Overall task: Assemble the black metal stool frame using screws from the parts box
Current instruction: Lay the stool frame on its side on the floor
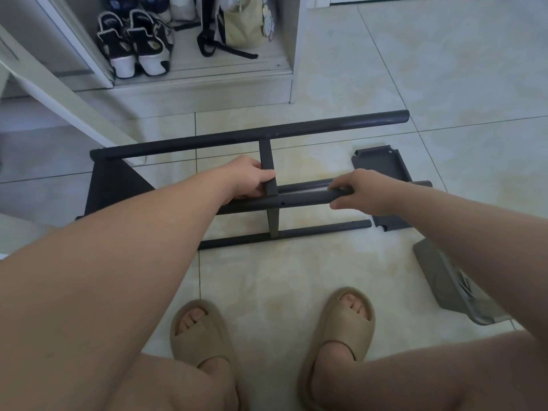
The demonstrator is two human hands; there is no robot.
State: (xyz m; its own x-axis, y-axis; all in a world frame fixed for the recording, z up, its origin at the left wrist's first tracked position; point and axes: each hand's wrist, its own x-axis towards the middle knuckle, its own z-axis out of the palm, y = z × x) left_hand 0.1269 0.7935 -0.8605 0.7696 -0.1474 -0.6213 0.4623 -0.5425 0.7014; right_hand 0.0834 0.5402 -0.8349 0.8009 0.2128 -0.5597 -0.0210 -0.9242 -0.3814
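The black stool frame (237,137) lies flat on the tiled floor (444,69), directly ahead of the person's slippers (201,330). The left hand (249,177) is closed around the flat crossbar (266,157) where it meets the middle tube (302,198). The right hand (363,192) grips that same tube further along, fingers curled over it. No screw or tool is visible in either hand. Risk one: a small hole (282,203) shows on the tube beside the joint. If the tube rolls under the right hand, the hole would likely turn out of line with the crossbar and a screw would not seat. Risk two: the left fingers sit at the joint itself and could be pinched if the parts close together. A grey plate (382,164) lies beneath the tube's right end. A grey box (439,277), probably the parts box, sits just beside the right forearm, where a sweep of that arm could knock it. Clearance: open tile lies to the right, while a cabinet edge (296,69) and a white slanted rail (74,103) crowd the frame's far and left sides.
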